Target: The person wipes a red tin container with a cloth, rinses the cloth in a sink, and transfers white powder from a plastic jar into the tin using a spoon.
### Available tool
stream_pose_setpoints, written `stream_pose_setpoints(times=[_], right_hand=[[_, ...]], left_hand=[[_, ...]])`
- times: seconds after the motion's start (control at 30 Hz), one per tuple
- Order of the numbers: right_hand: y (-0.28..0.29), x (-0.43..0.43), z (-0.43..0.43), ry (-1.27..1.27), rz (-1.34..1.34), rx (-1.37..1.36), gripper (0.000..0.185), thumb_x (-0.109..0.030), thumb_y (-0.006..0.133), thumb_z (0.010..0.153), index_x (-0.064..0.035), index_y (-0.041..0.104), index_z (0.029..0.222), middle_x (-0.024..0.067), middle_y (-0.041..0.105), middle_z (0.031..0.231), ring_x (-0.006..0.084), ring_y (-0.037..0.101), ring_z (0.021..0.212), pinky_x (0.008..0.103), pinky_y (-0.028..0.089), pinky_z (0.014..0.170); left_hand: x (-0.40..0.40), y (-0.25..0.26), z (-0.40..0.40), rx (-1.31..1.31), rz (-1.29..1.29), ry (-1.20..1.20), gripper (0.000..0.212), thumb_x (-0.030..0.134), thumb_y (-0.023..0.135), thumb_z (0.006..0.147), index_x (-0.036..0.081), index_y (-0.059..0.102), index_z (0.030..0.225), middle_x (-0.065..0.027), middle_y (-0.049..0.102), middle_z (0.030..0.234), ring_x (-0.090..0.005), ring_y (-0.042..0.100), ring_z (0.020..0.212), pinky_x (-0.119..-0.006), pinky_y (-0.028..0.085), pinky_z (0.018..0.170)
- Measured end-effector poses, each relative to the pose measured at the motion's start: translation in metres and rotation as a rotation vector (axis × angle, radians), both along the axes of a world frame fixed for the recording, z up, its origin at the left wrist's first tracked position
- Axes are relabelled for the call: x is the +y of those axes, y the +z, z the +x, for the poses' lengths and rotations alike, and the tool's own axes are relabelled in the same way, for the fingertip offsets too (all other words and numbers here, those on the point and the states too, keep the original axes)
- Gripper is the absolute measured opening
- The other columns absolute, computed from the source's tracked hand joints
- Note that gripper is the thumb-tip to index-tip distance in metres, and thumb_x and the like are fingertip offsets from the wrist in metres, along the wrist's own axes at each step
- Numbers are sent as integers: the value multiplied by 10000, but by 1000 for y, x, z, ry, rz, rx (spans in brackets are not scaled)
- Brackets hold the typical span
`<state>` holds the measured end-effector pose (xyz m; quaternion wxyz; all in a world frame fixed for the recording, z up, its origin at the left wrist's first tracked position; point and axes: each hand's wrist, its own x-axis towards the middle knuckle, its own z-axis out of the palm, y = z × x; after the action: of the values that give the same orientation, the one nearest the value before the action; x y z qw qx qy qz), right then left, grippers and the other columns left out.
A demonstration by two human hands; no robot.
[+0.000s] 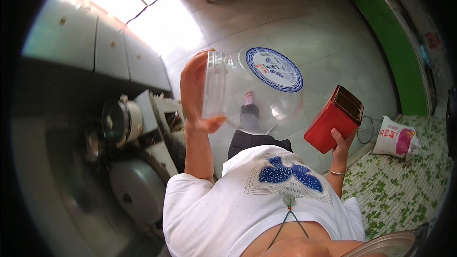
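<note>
My left hand (194, 89) grips a big clear round jar (237, 96) by its wide neck end, fingers over the far side and thumb on the near side. The jar lies sideways in the air before my chest, and a round blue-and-white label (274, 69) with writing is on its wall. Whether a clear lid covers the neck, I cannot tell. In my right hand (342, 144) is a red rectangular tin (326, 123), tilted, its dark opening facing up and away from me. Jar and tin are apart. The tin's inside is mostly hidden.
White cabinets (64, 39) stand at the left above a dark work area with a glass-lidded pot (130, 117) and a large round metal lid (137, 185). Grey floor tiles (332, 32) lie ahead. A white printed bag (394, 137) rests on a leaf-patterned surface (389, 192) at the right.
</note>
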<state>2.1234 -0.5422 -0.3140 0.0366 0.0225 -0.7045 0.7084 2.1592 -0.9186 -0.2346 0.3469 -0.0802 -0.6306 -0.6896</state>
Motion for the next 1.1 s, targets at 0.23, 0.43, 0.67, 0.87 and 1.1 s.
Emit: stream_pose_setpoints(times=[0.23,0.43,0.67,0.87,1.1], right_hand=[[-1,-47,-105,-265,47,7,936,-248,764,710,-62,234,1458,132,412,1361,263,428,1230,398,369,1044],[-10,-75,-176,-386,57,-83,965,-289,775,708,-67,222,1467,133,410,1366,268,433,1231,415,367,1043],[-37,-90,-298,-493,75,-102,987,-287,786,687,-74,221,1468,125,412,1367,271,432,1235,427,374,1041],[-43,-87,-451,-459,-35,-68,969,-187,770,676,-69,215,1461,111,401,1363,251,425,1240,414,380,1047],[-16,-94,-656,-286,-14,30,1017,-144,778,660,-73,162,1466,131,383,1366,245,424,1246,395,419,1024]], left_hand=[[-71,-8,-176,145,412,-426,1000,538,711,677,-65,335,1379,-257,395,1371,-352,396,1297,-446,351,1068],[-103,-66,-321,-145,1217,-989,961,635,563,792,-75,325,1394,-220,363,1439,-356,376,1318,-459,327,1104],[-109,-96,-472,-537,551,-436,964,453,720,717,-86,312,1406,-198,420,1395,-316,399,1289,-440,387,1042],[-104,-83,-595,-381,606,-267,840,563,547,830,-31,373,1398,-184,445,1395,-361,413,1300,-480,432,1008],[-127,-94,-727,-470,693,-283,767,495,567,809,-14,421,1365,-143,474,1372,-337,471,1249,-420,443,992]])
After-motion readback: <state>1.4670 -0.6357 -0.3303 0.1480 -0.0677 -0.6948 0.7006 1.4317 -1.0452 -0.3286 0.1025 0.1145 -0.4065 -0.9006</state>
